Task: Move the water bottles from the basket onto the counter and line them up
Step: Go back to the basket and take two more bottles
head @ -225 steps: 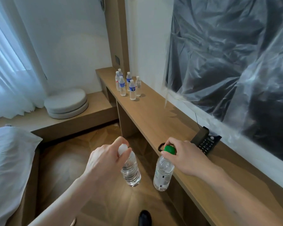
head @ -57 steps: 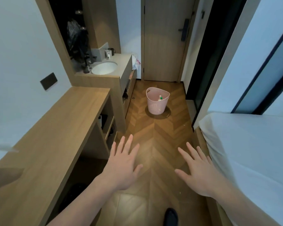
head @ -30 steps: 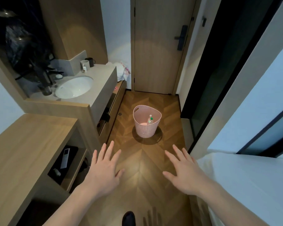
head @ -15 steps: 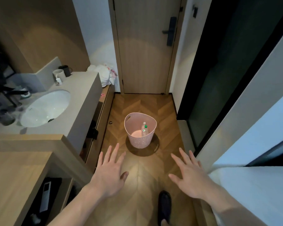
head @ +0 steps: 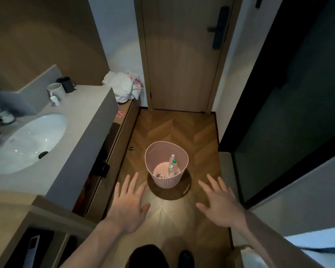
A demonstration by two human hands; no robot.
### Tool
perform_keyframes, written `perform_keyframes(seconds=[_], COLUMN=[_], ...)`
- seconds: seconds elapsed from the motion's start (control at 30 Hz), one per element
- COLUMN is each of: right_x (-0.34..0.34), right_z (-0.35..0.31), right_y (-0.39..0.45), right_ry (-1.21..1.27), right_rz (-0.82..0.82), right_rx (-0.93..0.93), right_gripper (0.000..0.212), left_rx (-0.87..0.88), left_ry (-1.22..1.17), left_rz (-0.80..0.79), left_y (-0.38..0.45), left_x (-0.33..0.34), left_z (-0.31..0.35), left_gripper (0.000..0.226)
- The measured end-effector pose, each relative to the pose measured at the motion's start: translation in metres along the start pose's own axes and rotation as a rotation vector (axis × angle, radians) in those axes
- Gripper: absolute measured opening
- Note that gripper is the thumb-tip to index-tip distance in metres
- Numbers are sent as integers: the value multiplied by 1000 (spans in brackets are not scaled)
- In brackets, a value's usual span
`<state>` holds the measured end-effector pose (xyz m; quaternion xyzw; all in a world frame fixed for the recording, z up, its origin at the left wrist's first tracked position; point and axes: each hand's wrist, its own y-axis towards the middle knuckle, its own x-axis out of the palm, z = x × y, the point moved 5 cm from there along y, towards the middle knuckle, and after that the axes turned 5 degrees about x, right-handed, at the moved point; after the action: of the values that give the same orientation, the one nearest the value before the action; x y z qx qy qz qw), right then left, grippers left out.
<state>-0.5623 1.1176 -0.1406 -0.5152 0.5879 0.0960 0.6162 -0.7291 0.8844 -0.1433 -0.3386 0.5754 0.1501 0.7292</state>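
A pink ribbed basket (head: 167, 180) stands on the wooden floor in front of a closed door. Inside it are clear water bottles (head: 172, 167), two with green caps and one with a white cap, leaning at its right side. My left hand (head: 131, 204) is spread open, palm down, just short of the basket on its left. My right hand (head: 219, 200) is also open with fingers apart, short of the basket on its right. Neither hand touches the basket or holds anything. The wooden counter (head: 2, 229) shows only at the lower left corner.
A grey vanity (head: 81, 120) with a white sink (head: 27, 140), two mugs (head: 56, 90) and a white bag (head: 124, 86) runs along the left. A dark glass partition (head: 290, 113) closes the right side. My shoe (head: 186, 259) is on the floor below.
I have walked up the hallway towards the basket, which is now much nearer and seen from above. Both hands stay open and empty, stretched forward.
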Motion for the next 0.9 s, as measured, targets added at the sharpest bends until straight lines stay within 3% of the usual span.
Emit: perform_keyframes(seconds=[0.3, 0.63, 0.9], right_x=[-45, -67, -29], right_z=[-8, -39, -39], right_y=[129, 332, 500], right_ry=[0, 51, 43], right_rz=[-53, -206, -326], right_rx=[8, 79, 124], right_gripper=[81, 79, 78], left_rx=[-67, 40, 99], left_ry=[-66, -184, -238], left_rz=[-77, -177, -348], left_y=[129, 338, 501], left_x=[9, 4, 93], left_z=[-31, -81, -97], left_gripper=[76, 73, 64])
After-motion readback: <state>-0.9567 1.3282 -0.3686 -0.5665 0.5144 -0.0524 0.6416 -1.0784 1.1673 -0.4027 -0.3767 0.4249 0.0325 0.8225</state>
